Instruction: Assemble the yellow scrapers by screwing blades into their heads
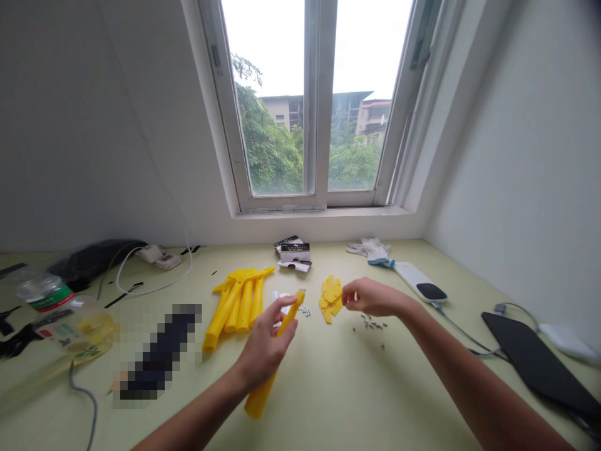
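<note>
My left hand point(270, 341) is wrapped around a yellow plastic handle point(261, 396), a hollow-looking tube with a narrow upper end, tilted up and away from me. Something small and greyish shows at its tip. My right hand point(369, 297) is curled in a pinch at the right edge of a pile of flat yellow plastic pieces point(331, 293); whatever is between its fingertips is too small to make out. Several similar yellow handles point(239, 307) lie together left of my left hand. Small metal screws point(370, 324) are scattered below my right hand, and tiny nuts point(305, 311) lie beside the held handle.
Black-and-white boxes point(295, 252) lie near the window, with white gloves point(370, 249) to their right. A white power bank point(417, 280) and black tablet point(539, 360) with cables line the right side. A clear bottle point(70, 326) of yellow liquid and a blurred-out dark object point(159, 357) are left.
</note>
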### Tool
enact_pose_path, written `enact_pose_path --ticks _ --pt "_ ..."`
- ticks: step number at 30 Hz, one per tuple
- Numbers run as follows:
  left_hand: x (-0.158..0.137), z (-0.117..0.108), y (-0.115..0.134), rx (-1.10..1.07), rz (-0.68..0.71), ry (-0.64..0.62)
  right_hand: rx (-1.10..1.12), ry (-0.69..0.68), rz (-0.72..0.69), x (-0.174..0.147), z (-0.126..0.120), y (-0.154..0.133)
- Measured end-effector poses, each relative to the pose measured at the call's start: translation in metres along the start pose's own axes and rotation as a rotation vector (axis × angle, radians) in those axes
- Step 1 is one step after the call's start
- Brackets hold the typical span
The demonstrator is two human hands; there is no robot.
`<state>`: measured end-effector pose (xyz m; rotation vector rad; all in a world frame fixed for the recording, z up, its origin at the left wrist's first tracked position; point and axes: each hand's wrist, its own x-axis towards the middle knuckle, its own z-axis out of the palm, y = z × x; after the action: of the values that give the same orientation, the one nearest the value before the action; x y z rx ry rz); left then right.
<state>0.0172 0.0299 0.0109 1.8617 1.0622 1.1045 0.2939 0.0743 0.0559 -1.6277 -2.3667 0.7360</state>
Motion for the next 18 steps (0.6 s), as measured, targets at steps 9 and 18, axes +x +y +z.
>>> enact_pose_path --ticks 9,18 --pt "0.001 -0.003 -0.018 -0.797 -0.289 -0.065 -0.188 -0.154 0.095 -0.001 0.023 0.003" --pt "0.001 0.0 -0.03 -0.938 -0.292 -0.189 -0.12 -0.068 -0.005 -0.002 0.019 -0.001"
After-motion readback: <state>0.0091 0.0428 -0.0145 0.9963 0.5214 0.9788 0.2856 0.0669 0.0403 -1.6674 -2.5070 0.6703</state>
